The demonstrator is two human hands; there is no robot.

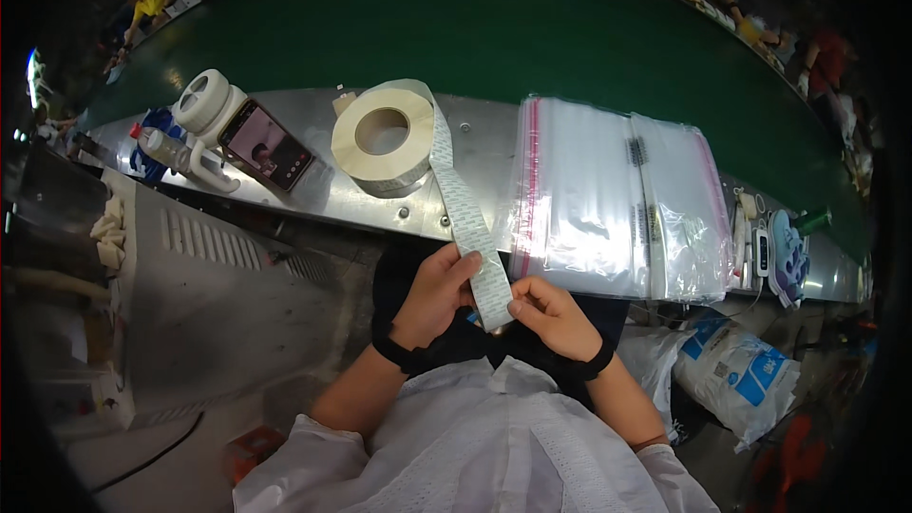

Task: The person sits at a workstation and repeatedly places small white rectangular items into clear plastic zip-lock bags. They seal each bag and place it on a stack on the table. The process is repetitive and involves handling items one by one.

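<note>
While the left hand (435, 296) clamps a pale, finely patterned paper strip (463, 218) under its thumb, the right hand's fingers (529, 308) close on its lower end. Strip runs up over the smooth metal worktop (328, 198) to a thick cream roll (385, 169), hollow-cored. Right: glossy clear plastic bags (589, 199), stacked flat, pink-edged. Left: rounded white lidded container (201, 103), contents hidden; small clear bottle (163, 147), red-capped, contents unclear.

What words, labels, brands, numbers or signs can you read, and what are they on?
None clear enough to quote.
Pale strip off the roll: rows of print, too small.
Clear plastic bags: dark printed blocks, blurred.
White-and-blue sack: lettering and a square code, too small.
Phone screen: tiny marks, unreadable.
White device, dark display: too small.
</note>
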